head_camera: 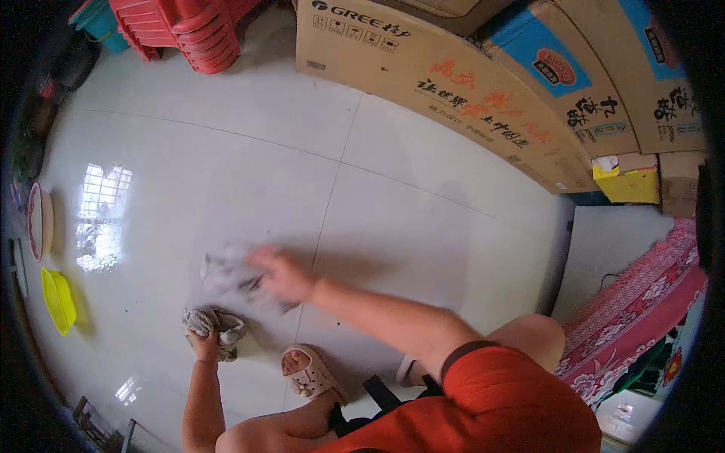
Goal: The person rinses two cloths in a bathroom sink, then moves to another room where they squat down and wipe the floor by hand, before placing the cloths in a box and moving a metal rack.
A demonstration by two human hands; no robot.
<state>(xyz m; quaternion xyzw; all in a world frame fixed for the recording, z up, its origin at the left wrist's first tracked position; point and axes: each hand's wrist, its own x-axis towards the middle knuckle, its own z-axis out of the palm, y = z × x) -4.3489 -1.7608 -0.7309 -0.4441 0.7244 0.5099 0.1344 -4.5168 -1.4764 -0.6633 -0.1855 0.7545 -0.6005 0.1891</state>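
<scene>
My left hand (205,344) grips a bunched grey cloth (229,328) low over the tiled floor (396,209). Farther out and to the right, my right hand (283,274) is over a white cloth with dark patches (226,272). Both that hand and its cloth are blurred by motion. The fingers appear closed on the cloth, though the blur hides their exact grip. Below the hands is my foot in a beige clog (308,374).
Large cardboard boxes (442,90) line the upper right. Stacked red plastic stools (187,34) stand at the upper left. Along the left are a yellow basin (58,300) and a red-rimmed basin (41,221). A pink floral cloth (634,317) hangs at right.
</scene>
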